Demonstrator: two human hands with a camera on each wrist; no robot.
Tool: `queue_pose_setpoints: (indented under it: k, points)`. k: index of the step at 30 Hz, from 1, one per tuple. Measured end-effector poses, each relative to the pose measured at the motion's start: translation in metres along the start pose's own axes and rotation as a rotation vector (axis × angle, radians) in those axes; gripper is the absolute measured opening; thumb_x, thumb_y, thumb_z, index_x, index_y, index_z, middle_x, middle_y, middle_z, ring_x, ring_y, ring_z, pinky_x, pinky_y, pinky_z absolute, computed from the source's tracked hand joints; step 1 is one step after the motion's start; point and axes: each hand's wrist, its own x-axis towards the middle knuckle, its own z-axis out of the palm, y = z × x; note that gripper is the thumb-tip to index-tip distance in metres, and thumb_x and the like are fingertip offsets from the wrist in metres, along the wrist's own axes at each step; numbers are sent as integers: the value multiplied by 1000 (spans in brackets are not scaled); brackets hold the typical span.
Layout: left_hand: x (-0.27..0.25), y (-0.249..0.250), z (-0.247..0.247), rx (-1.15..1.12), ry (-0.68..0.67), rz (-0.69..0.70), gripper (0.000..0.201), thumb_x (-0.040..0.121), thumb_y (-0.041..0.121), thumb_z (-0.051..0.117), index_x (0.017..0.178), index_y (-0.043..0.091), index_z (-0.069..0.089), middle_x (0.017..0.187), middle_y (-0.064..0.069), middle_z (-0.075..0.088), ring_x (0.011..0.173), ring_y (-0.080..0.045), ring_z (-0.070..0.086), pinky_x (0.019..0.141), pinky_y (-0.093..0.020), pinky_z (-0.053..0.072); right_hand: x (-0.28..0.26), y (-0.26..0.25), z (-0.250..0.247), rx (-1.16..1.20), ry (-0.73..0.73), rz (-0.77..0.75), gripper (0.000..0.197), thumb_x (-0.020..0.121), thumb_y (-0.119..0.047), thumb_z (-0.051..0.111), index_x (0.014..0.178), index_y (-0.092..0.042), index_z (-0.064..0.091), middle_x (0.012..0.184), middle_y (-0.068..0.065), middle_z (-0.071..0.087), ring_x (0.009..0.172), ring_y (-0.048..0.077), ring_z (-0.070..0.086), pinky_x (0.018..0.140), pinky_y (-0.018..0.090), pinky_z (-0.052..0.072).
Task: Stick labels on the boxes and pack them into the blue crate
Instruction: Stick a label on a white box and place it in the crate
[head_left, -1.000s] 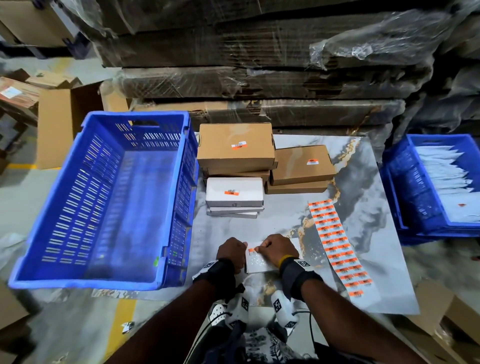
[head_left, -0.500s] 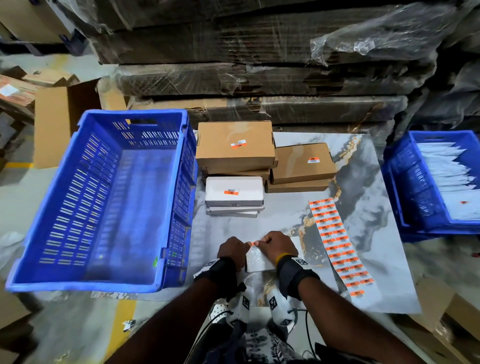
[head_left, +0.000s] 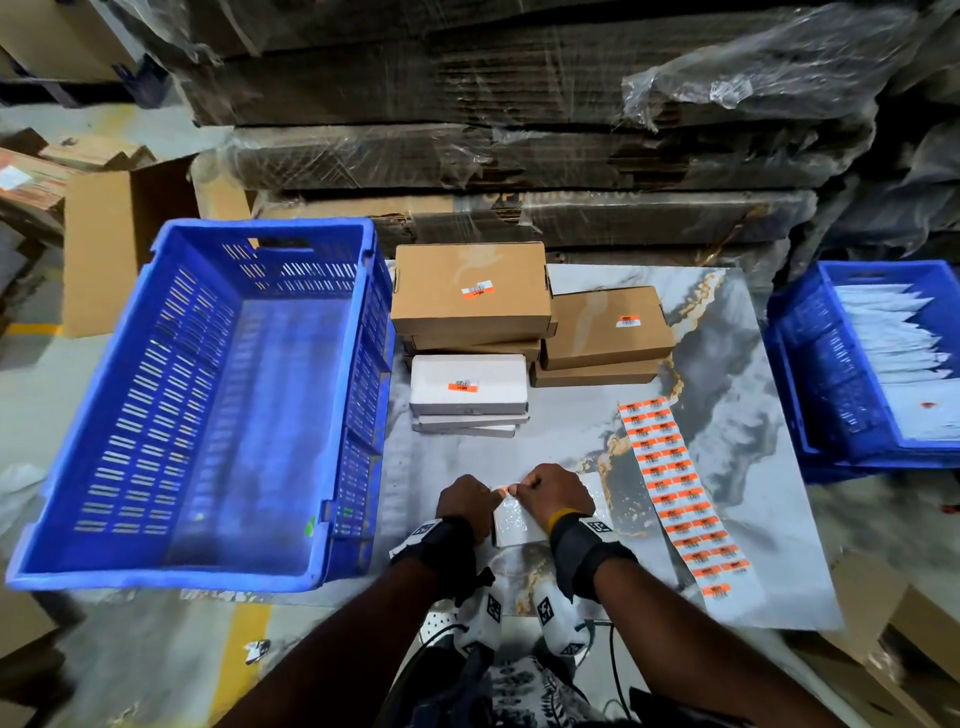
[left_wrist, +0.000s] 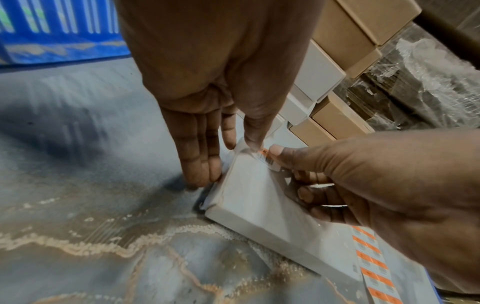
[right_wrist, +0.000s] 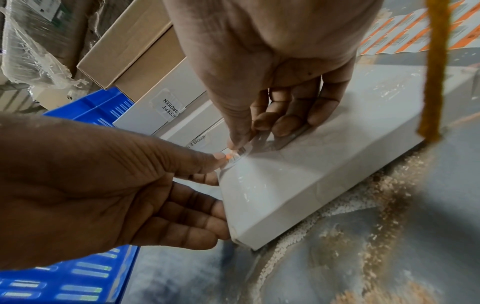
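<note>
A small white box lies at the table's front edge. Both hands meet at its far left corner over an orange-and-white label. My left hand pinches the label's orange end, and its other fingers lie straight against the box's side. My right hand pinches the label's other end with curled fingers resting on the lid. The blue crate stands to the left with nothing in it. A label sheet lies to the right.
Labelled brown boxes and a labelled white box are stacked behind my hands. A second blue crate with white packets stands at the right. Wrapped cardboard stacks wall off the back.
My hands have drawn closer together at the box's far corner, and the label now sits between the two thumbs. The box has stayed in place.
</note>
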Motion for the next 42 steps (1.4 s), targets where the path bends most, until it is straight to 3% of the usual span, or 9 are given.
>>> queue_pose_setpoints:
  k: [7,15,23,31,38,42]
  points:
    - [2,0,2,50,17,-6,35,81,40,66,67,10,57,76,-20,71,85,-43,69,74,-47,59,0,-2,1,-43,8,-1,25,84,-47,68,88,-22,73,94,-2,72,87,22,66,73,27,52]
    - [-3,6,1,146,40,13,32,86,37,65,95,8,59,91,-18,73,89,-36,70,78,-44,59,-2,-4,-2,-98,25,-16,21,86,-46,66,89,-25,69,100,-2,70,94,25,66,76,29,50]
    - [-1,6,2,158,46,10,31,84,36,65,92,6,61,88,-18,73,88,-36,71,77,-43,59,-5,-4,4,-149,78,-61,21,88,-44,62,92,-24,67,103,-2,69,95,24,64,77,29,50]
    - [1,6,2,142,48,-6,33,84,36,66,95,5,62,92,-19,73,89,-37,70,78,-44,59,4,1,0,-71,36,13,35,81,-50,71,96,-19,66,105,5,68,98,27,64,75,30,50]
    - [4,7,3,188,67,-11,33,88,36,64,105,8,62,105,-15,71,98,-35,68,85,-40,56,6,2,2,-80,38,-17,27,87,-42,66,97,-17,60,104,7,67,97,30,63,79,34,52]
    - [4,8,4,231,76,-20,32,91,32,62,110,7,60,113,-15,68,108,-33,62,89,-35,52,4,4,2,-56,60,-57,14,91,-30,64,87,-20,55,96,4,68,91,28,63,74,33,51]
